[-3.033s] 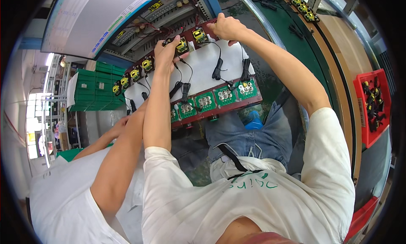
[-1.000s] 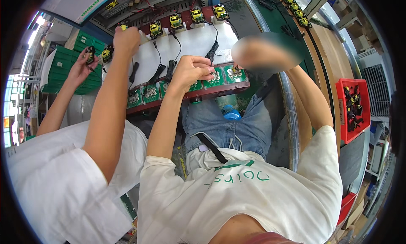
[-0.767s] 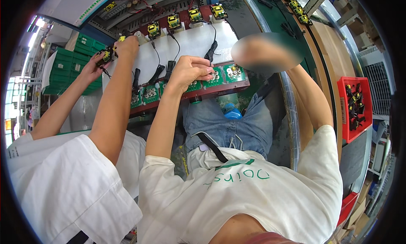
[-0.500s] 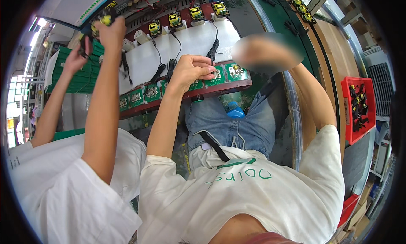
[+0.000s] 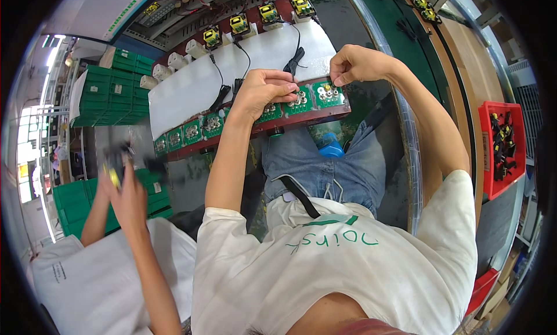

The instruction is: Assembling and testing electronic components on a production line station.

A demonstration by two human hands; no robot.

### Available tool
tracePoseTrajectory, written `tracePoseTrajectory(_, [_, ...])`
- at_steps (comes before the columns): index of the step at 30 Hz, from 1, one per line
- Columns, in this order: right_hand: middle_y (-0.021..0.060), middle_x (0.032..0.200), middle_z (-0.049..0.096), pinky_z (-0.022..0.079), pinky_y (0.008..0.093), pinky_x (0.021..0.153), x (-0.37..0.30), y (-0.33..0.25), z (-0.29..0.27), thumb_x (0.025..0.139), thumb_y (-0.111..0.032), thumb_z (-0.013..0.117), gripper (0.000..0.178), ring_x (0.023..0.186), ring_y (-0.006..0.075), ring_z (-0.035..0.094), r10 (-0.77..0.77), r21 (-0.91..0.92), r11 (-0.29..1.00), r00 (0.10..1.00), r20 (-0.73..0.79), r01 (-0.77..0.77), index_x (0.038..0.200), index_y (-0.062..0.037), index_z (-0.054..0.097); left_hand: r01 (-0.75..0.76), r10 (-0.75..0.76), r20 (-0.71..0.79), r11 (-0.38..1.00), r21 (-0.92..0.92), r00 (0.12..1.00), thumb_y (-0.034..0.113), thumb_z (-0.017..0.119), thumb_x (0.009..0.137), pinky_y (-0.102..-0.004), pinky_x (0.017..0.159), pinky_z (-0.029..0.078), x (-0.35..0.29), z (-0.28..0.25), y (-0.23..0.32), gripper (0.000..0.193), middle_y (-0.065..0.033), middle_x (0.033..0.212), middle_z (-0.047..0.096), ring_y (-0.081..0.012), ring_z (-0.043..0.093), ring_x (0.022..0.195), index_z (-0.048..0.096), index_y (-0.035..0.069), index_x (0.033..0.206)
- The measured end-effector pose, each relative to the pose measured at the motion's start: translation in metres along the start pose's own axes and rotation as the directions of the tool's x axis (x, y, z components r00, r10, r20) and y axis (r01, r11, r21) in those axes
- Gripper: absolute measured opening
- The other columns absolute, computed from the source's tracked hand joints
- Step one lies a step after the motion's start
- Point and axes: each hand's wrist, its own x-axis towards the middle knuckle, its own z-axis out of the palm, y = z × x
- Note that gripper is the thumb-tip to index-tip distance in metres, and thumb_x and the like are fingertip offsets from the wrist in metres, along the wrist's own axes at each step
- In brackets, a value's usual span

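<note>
My left hand (image 5: pixel 264 94) has its fingers pinching a small part on a green circuit board (image 5: pixel 299 101) in the red fixture rail (image 5: pixel 255 129) at 12 o'clock, steadying it. My right hand (image 5: pixel 357 64) pinches at the end board (image 5: pixel 326 93), fingers pressed together. Since 0.5 s ago, my right hand is no longer blurred; co-worker's hand (image 5: pixel 129 193) dropped to 9 o'clock.

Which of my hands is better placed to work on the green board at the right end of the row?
Probably the right hand: it sits just above the end board, fingers pinched. The left hand is busy on the neighbouring board.
</note>
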Motion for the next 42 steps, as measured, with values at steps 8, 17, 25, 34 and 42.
tracePoseTrajectory(8, [0.0038, 0.079, 0.071, 0.048, 0.0277, 0.068, 0.002, -0.005, -0.003, 0.086, 0.005, 0.078, 0.007, 0.070, 0.0137, 0.057, 0.095, 0.009, 0.995, 0.995, 0.011, -0.095, 0.091, -0.0006, 0.077, -0.054, 0.054, -0.014, 0.999, 0.008, 0.998, -0.004, 0.085, 0.087, -0.0241, 0.066, 0.064, -0.001, 0.001, -0.006, 0.026, -0.0195, 0.099, 0.080, -0.0207, 0.077, 0.071, 0.076, -0.011, 0.110])
tracePoseTrajectory(17, [0.0047, 0.080, 0.068, 0.048, 0.0300, 0.068, -0.011, -0.026, 0.008, 0.084, 0.003, 0.079, 0.009, 0.070, 0.0172, 0.057, 0.066, -0.162, 0.983, 0.985, -0.158, -0.092, 0.091, -0.0010, 0.075, -0.289, 0.507, -0.247, 0.756, 0.587, 0.826, 0.004, 0.082, 0.085, -0.0328, 0.060, 0.053, -0.037, 0.017, -0.008, 0.012, -0.0126, 0.086, 0.078, -0.0217, 0.069, 0.063, 0.079, -0.005, 0.093])
tracePoseTrajectory(25, [0.0101, 0.091, 0.071, 0.052, 0.0377, 0.069, 0.025, -0.129, 0.072, 0.085, 0.003, 0.077, 0.013, 0.070, 0.0261, 0.062, -0.357, -0.295, 0.911, 0.910, -0.212, 0.289, 0.097, 0.0013, 0.076, 0.125, 0.505, -0.468, 0.572, 0.811, 0.726, 0.012, 0.082, 0.085, -0.0380, 0.067, 0.053, -0.086, -0.059, -0.033, 0.014, -0.0103, 0.082, 0.072, -0.0267, 0.065, 0.069, 0.078, 0.003, 0.095])
tracePoseTrajectory(34, [0.0131, 0.095, 0.073, 0.055, 0.0418, 0.073, 0.087, -0.122, 0.144, 0.087, -0.008, 0.078, 0.013, 0.075, 0.0345, 0.065, -0.310, -0.699, 0.704, 0.940, -0.139, 0.128, 0.098, -0.0015, 0.076, -0.106, 0.683, -0.527, 0.655, 0.748, 0.505, 0.012, 0.084, 0.084, -0.0368, 0.067, 0.053, -0.098, -0.097, -0.045, 0.019, -0.0090, 0.079, 0.069, -0.0228, 0.063, 0.068, 0.077, 0.000, 0.098])
tracePoseTrajectory(42, [0.0083, 0.085, 0.070, 0.055, 0.0317, 0.065, 0.093, -0.131, 0.117, 0.090, -0.002, 0.078, 0.009, 0.066, 0.0211, 0.063, -0.113, -0.217, 0.972, 0.988, -0.104, 0.088, 0.096, -0.0014, 0.071, -0.043, 0.475, -0.315, 0.602, 0.797, 0.821, 0.002, 0.081, 0.083, -0.0341, 0.067, 0.052, -0.100, -0.148, -0.037, 0.015, -0.0101, 0.086, 0.073, -0.0191, 0.061, 0.066, 0.076, -0.001, 0.097])
